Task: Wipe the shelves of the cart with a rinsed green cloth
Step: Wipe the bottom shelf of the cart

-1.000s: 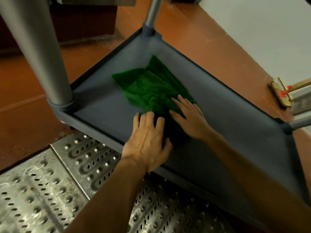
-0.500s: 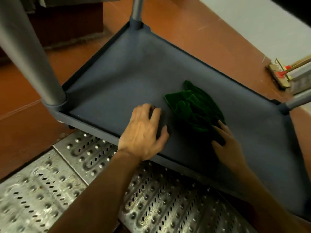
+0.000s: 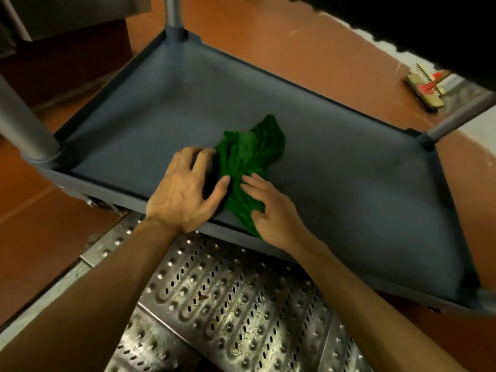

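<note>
The cart shelf [image 3: 349, 183] is a grey tray with a raised rim all round and a post [image 3: 24, 124] at each visible corner; most of its floor lies bare to the right and toward the far rim, so there is open room for long strokes there. The green cloth [image 3: 249, 154] sits bunched near the near rim, with 1 tail draped over that edge. That tail is the likely trouble: a pull toward the person could drag the cloth off onto the perforated metal floor grate [image 3: 228, 304]. Bunched as it is, it would also wipe only a narrow strip. The left hand [image 3: 185, 191] lies open and spread, fingers touching the cloth's left edge; the right hand [image 3: 271, 210] presses on it with loosely curled fingers, gripping nothing firmly.
</note>
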Available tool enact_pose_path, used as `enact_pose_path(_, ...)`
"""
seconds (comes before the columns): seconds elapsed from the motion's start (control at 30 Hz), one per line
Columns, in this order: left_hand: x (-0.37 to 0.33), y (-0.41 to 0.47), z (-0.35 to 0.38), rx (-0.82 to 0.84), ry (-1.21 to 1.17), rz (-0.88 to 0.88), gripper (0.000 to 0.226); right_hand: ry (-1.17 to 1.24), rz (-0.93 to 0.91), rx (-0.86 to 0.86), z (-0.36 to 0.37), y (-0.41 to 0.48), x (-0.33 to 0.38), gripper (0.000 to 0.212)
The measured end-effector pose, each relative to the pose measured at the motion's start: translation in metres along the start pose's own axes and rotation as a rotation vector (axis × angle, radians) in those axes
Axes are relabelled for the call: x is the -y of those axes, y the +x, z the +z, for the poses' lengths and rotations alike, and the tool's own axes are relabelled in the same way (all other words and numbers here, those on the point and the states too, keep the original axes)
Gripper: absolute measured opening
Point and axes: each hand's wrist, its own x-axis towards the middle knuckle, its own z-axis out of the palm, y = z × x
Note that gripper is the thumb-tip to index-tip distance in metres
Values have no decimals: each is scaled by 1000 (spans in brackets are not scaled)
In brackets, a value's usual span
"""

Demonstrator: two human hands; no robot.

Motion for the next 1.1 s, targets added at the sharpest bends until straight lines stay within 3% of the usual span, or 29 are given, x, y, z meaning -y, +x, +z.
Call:
enact_pose_path(0.27,34,7,-27,-92,86,48,64,70,-300,154,22,40,53,46)
enact_pose_path(0.37,41,8,-35,-102,134,74,67,8,-350,202,27,62,57,54)
enact_pose_path(0.47,42,6,-32,-116,94,75,70,-65,-422,248,35,84,58,62)
enact_pose_path(0.6,43,8,-30,-185,-14,19,72,-139,-610,214,41,110,74,41)
enact_pose_path(0.7,43,9,-29,-318,-123,-75,69,-254,-707,236,47,129,83,39)
enact_pose_path(0.87,54,18,-35,-506,-291,-277,53,-136,-515,235,57,141,93,40)
enact_pose_path(1.0,57,16,-54,-323,-151,-451,66,11,-493,136,56,123,101,50)
enact_pose_path(1.1,47,7,-78,-119,-118,-573,83,268,-291,66,48,98,120,55)
